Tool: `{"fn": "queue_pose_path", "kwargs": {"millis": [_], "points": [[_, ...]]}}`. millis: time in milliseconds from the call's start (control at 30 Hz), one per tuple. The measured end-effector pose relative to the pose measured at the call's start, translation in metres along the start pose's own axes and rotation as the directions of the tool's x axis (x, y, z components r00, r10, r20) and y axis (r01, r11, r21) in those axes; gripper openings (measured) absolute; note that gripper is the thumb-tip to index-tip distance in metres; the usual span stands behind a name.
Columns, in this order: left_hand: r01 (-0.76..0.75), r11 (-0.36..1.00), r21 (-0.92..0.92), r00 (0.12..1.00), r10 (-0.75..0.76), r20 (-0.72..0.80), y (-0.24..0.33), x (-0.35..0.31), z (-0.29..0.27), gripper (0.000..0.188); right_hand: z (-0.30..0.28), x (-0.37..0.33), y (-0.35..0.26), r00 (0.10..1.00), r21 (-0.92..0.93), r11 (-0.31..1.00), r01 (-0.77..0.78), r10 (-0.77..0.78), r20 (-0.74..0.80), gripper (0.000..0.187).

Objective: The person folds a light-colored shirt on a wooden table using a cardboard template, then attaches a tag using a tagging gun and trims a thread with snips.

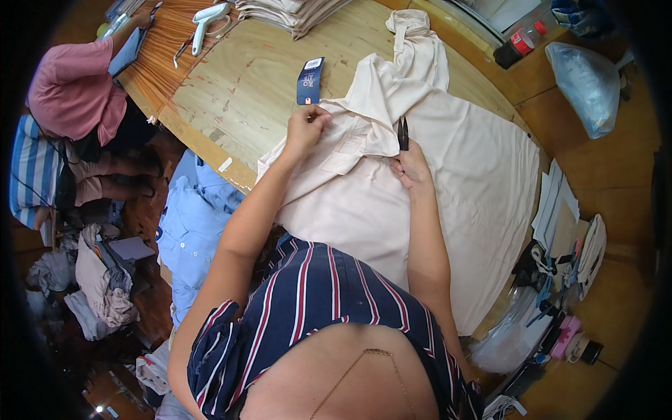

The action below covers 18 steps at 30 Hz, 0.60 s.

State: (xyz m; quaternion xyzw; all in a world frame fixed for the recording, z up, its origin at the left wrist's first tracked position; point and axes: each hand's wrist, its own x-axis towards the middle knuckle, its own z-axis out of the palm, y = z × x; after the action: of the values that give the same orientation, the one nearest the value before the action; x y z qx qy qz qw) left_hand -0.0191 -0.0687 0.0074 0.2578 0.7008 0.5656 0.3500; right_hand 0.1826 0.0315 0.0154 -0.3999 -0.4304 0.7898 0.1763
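A cream garment point(476, 161) lies spread over the wooden table, with its upper part bunched and folded in the middle. My left hand point(305, 131) is closed at the left edge of this bunched cloth, its fingertips pinched on the fabric. A pair of black thread snips point(402, 131) points away from me, with my right hand point(413, 166) closed round its handles over the garment. Whether the blades touch the cloth, I cannot tell. Just beyond my left hand, a dark blue hang tag point(309, 80) lies flat next to the garment's edge.
Folded cream garments point(290, 14) are stacked at the far edge, near a white handheld tool point(208, 21). Light blue garments point(189, 224) hang left of the table point(238, 77). A person in a pink top point(77, 91) works at far left. A dark bottle point(519, 43) stands far right.
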Motion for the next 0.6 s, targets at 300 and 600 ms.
{"fn": "queue_pose_path", "kwargs": {"millis": [300, 600], "points": [[-0.446, 0.834, 0.326, 0.895, 0.413, 0.167, 0.021, -0.011, 0.000, 0.017, 0.004, 0.002, 0.001, 0.999, -0.060, 0.998, -0.012, 0.009, -0.043, 0.006], [-0.245, 0.943, 0.226, 0.952, 0.278, -0.126, 0.025, 0.008, -0.008, 0.009, -0.001, 0.005, 0.000, 1.000, -0.055, 0.998, -0.005, 0.005, -0.004, 0.008]]}}
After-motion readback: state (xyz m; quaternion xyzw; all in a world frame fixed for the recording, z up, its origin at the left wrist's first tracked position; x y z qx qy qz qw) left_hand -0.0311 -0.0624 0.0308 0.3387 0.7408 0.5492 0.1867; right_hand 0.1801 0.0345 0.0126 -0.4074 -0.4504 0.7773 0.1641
